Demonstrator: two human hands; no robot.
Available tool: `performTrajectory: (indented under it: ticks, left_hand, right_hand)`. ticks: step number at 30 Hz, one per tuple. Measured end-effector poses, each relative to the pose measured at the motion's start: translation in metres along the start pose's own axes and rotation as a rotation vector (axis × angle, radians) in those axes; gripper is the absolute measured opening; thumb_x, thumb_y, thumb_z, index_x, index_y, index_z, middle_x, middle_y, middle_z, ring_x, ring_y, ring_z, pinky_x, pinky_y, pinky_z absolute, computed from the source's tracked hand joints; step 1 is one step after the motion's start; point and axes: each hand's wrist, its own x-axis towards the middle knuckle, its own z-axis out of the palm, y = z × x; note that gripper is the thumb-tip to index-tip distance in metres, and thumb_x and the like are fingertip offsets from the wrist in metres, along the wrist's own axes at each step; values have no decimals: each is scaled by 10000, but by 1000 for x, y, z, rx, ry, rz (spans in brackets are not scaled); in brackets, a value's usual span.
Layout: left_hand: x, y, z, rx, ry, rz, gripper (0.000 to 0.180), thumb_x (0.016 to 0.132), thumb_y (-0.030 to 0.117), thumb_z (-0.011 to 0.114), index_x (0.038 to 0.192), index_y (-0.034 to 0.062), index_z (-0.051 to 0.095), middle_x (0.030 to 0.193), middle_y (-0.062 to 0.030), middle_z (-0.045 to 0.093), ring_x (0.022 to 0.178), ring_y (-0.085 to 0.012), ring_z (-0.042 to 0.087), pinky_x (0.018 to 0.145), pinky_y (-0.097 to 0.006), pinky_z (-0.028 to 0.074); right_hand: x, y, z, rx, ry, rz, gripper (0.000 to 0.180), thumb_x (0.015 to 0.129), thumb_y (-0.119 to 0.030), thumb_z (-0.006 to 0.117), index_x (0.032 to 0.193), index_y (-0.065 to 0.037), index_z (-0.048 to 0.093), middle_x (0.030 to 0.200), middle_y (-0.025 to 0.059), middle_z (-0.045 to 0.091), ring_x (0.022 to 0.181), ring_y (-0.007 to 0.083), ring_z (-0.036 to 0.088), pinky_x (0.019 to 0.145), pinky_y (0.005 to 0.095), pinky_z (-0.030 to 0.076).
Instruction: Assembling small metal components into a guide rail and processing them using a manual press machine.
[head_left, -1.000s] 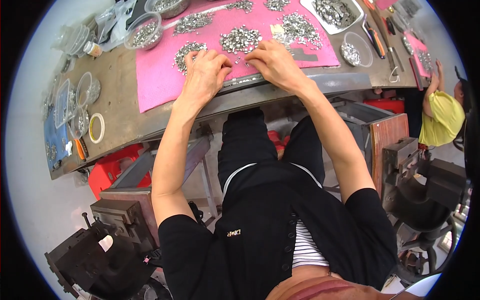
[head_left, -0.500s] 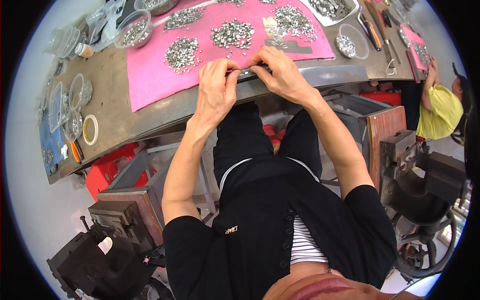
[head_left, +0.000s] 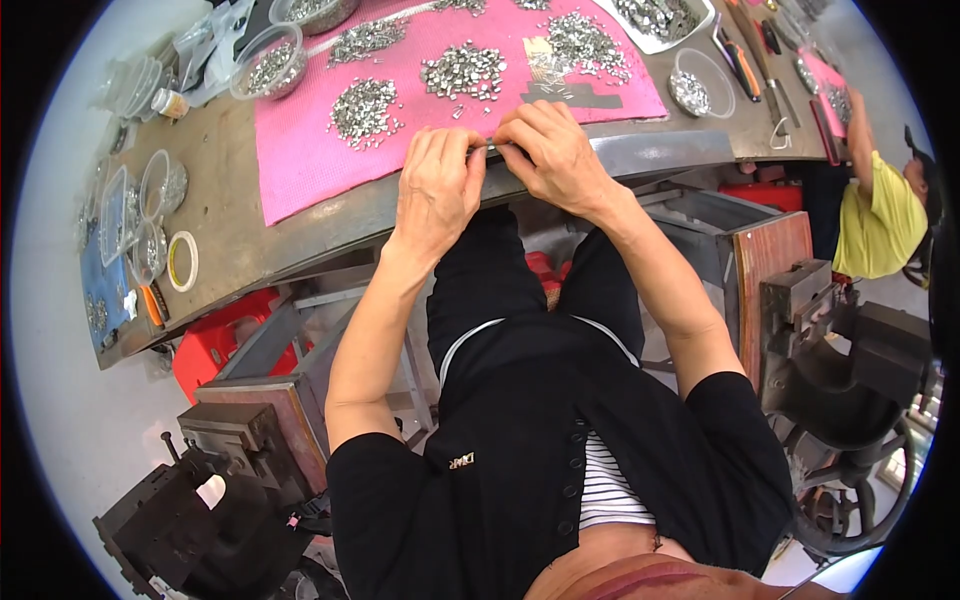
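Above the front edge of the bench, my left hand (head_left: 437, 188) and my right hand (head_left: 552, 158) meet with fingers closed in a pinch. Between their fingertips shows a small shiny metal piece (head_left: 490, 147), mostly hidden, so its exact kind is unclear. Just beyond lies a pink mat (head_left: 290, 165) bearing small silver metal parts: a left pile (head_left: 365, 112), a middle pile (head_left: 463, 70) and a right pile (head_left: 590, 45). Dark grey flat strips (head_left: 580, 97) rest on the mat beyond my right hand, beside thin pale pieces.
Clear tubs of metal parts stand at the back left (head_left: 268, 68) and right (head_left: 700, 88). A tape roll (head_left: 183, 261) lies on the left of the bench (head_left: 235, 215). Orange-handled pliers (head_left: 742, 68) lie right. A person in a yellow top (head_left: 880, 220) works at far right.
Both hands have shifted slightly, and their fingertips are closer together, leaving less of the metal piece showing. The other person's arm at far right has moved.
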Motion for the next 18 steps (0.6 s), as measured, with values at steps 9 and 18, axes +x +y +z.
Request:
performTrajectory:
  ticks: [9,18]
  left_hand:
    - [7,-13,-13,71,16,19,79,870,133,715,926,77,711,898,-62,703,906,-280,630,902,-429,424]
    - [38,-44,-6,365,-93,-39,170,854,260,764,912,104,729,876,-37,687,911,-251,598,940,-440,353]
  right_hand:
    - [9,15,-6,72,-27,159,97,875,-120,708,952,-61,704,844,88,651,823,282,636,774,392,452]
    - [34,25,30,-282,-171,187,98,869,-164,681,862,-66,686,839,102,657,886,305,631,823,434,443]
